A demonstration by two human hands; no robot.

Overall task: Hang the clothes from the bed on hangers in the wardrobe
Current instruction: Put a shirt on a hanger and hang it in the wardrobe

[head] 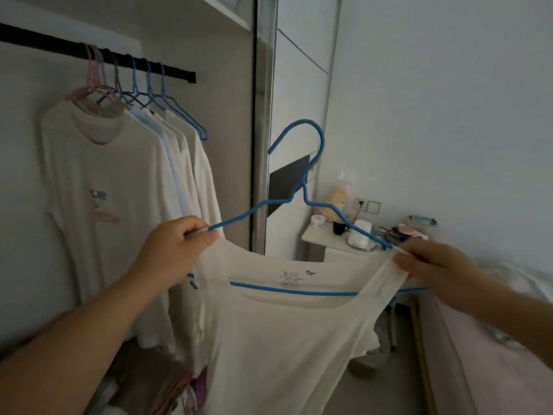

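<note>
White sleeveless top [284, 339] draped on blue wire hanger [302, 202], held up just right of the wardrobe rail [98, 53]. Left hand [170, 250] pinching left strap and hanger tip, fingers curled tight; right hand [431, 259] pinching right strap at the other tip. Likely risk: strap sliding off a sloped shoulder on release. Also hook fouling hung shirts [125, 187] below the rail.
</note>
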